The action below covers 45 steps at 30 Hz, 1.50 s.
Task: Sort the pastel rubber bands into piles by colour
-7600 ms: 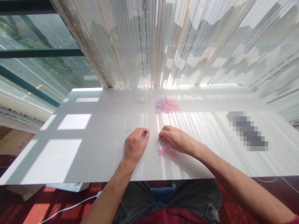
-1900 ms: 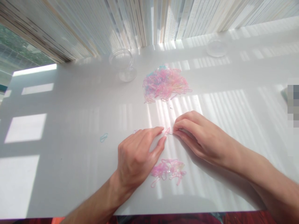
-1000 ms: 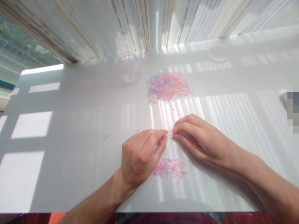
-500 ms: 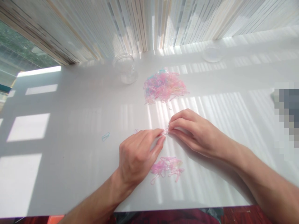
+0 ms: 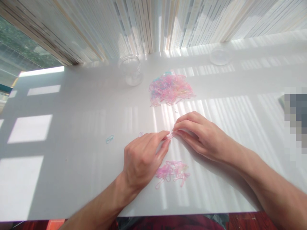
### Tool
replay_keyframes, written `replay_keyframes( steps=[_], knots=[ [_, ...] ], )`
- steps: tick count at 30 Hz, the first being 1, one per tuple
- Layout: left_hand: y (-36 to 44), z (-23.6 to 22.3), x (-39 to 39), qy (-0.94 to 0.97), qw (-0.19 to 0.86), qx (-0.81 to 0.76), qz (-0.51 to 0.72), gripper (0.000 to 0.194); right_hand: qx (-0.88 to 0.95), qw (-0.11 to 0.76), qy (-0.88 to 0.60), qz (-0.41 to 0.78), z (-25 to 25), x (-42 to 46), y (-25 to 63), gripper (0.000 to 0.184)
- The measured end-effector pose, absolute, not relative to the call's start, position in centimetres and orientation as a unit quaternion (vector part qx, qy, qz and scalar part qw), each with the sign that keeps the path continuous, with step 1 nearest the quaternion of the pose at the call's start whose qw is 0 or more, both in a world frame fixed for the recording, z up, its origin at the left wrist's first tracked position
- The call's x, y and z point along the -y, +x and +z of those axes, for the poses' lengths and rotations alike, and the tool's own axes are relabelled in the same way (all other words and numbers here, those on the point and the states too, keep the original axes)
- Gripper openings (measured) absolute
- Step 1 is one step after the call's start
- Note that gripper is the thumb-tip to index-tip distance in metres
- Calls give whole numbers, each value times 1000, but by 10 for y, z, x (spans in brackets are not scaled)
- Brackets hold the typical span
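Note:
My left hand [image 5: 145, 156] pinches a small pale pink rubber band [image 5: 171, 135] between thumb and forefinger. The fingertips of my right hand [image 5: 196, 132] are closed at the other end of this band, so it spans the short gap between the hands. Just below them lies a small pile of pink and purple rubber bands [image 5: 172, 170], partly behind my left thumb side. A single teal band [image 5: 109, 139] rests to the left. A pale purple band [image 5: 140, 134] shows just past my left knuckles.
A large heap of pastel rubber bands [image 5: 170, 88] lies farther back on the white table [image 5: 83, 179]. Behind it stand a clear open jar [image 5: 130, 68] at left and a clear round lid [image 5: 220, 57] at right. A blurred-out object [image 5: 297, 111] is at the right edge.
Since the earliest frame the view has come closer and my hands, then apart, have met over a pink band. Over the last second my fingers shift only slightly on it.

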<state>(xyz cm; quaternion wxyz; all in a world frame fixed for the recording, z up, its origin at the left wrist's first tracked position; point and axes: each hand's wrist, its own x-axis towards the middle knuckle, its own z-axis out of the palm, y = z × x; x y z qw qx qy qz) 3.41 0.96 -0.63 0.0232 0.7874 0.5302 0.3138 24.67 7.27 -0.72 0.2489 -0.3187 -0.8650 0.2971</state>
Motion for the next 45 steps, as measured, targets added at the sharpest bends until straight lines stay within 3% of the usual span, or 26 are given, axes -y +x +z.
replay_keyframes(
  steps=[6,22,30,36,45],
  knots=[
    [35,-6,-11,788,20,-528,315,11,867,246,-319,293,-6,-71,249,22],
    [33,-8,-8,799,6,-511,317,8,848,273,-377,251,-10,-71,233,9],
    [14,1,-15,699,31,-585,410,28,833,292,-399,250,-8,-68,231,10],
    [-13,17,-24,587,32,-639,496,22,857,279,-349,257,-7,-63,234,23],
    [-15,18,41,572,100,-654,485,13,870,278,-330,238,-12,-61,231,17]
  ],
)
